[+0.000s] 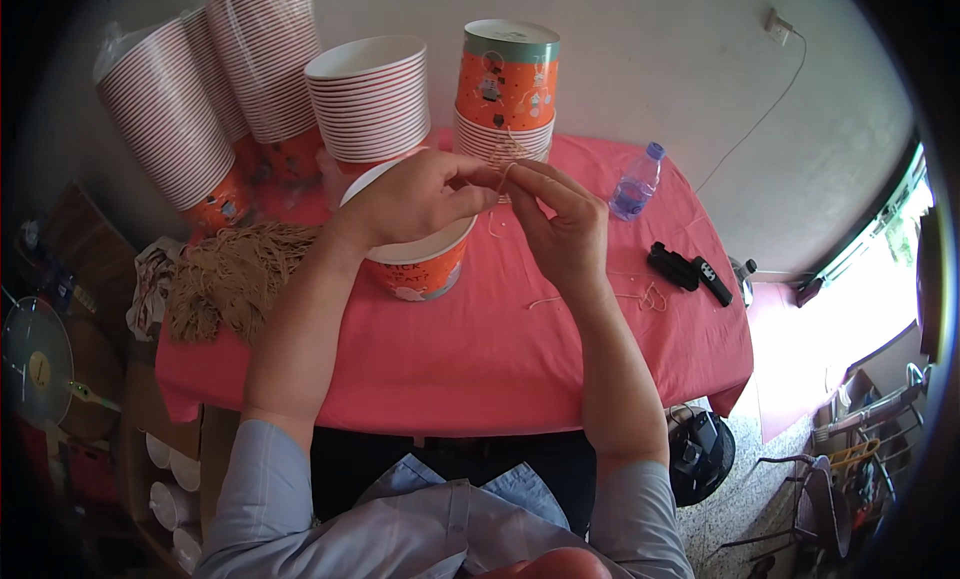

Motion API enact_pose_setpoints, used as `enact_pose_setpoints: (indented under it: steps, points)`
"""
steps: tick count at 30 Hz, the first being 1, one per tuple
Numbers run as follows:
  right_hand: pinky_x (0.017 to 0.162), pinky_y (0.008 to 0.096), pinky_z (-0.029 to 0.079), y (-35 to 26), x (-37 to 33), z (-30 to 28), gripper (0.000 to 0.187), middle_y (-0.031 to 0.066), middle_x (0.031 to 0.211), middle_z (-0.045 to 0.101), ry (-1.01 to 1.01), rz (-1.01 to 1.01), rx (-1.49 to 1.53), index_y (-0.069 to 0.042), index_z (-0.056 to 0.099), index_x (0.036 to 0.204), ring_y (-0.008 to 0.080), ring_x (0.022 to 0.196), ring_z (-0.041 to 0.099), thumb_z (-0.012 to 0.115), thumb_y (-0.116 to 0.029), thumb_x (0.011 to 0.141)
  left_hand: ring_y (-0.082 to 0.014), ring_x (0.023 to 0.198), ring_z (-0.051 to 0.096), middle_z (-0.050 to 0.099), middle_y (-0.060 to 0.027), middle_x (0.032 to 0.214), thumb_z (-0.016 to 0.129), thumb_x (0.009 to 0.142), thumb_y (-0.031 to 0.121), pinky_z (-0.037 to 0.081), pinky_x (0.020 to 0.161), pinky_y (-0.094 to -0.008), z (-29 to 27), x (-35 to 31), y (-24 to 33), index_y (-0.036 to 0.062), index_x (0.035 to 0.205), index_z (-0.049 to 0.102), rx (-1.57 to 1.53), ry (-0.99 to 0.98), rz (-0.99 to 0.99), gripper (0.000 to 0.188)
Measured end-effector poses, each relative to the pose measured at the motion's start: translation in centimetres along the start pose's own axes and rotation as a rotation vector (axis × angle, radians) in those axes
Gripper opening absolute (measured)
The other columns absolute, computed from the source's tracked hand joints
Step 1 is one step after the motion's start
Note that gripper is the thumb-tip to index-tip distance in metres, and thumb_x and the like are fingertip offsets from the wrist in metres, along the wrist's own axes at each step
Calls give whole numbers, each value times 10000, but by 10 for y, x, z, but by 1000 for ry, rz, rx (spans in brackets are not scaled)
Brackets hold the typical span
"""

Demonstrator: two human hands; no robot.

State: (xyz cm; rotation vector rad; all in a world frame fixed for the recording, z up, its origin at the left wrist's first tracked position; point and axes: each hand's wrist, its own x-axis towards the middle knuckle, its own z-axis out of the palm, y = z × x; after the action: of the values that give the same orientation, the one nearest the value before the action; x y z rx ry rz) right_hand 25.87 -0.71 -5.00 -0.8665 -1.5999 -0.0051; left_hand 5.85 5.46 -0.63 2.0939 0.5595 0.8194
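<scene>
Both my hands are raised over the table and meet at the fingertips, pinching a thin pale string (pixel 493 223). My left hand (pixel 425 194) is closed on it above an orange paper bucket (pixel 420 274) with a white inside. From the other side my right hand (pixel 563 219) grips the string between thumb and fingers. A short end of it dangles below the fingers; how it runs between them is too small to tell. The bucket stands upright, its rim partly hidden by my left hand and wrist.
Tall stacks of paper buckets (pixel 160 119) line the back, beside another white-rimmed stack (pixel 368 99) and an upside-down stack (pixel 508 84). Brown strings (pixel 240 279) lie in a heap at left. At right are a plastic bottle (pixel 637 184), black case (pixel 673 267) and loose string (pixel 640 297) on the red tablecloth (pixel 480 379).
</scene>
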Motion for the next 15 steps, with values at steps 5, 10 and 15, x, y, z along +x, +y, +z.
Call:
enact_pose_setpoints:
  steps: [5, 10, 15]
  points:
    - [866, 353, 636, 4, -6, 0, 207, 149, 1135, 784, -24, 25, -13, -9, 777, 1127, 258, 1027, 781, 754, 5, 922, -143, 888, 700, 775, -87, 963, 710, 1006, 150, 555, 818, -311, -1, 4, -1, -13, 1169, 755, 207, -96, -7, 235]
    - [781, 357, 627, 7, -1, 9, 173, 105, 1078, 788, -1, -3, 8, -33, 781, 1080, 239, 923, 781, 760, -48, 909, -93, 841, 667, 734, -17, 886, 700, 1026, 169, 535, 750, -271, -19, -6, 4, -18, 1074, 754, 158, -17, -184, 201]
    - [768, 316, 620, 20, -4, 2, 173, 105, 1071, 792, -89, 182, 4, -35, 784, 1085, 187, 903, 775, 764, -65, 916, -79, 825, 654, 724, -1, 887, 670, 1049, 188, 529, 749, -251, -27, -5, 2, -2, 1100, 749, 135, 124, -96, 213]
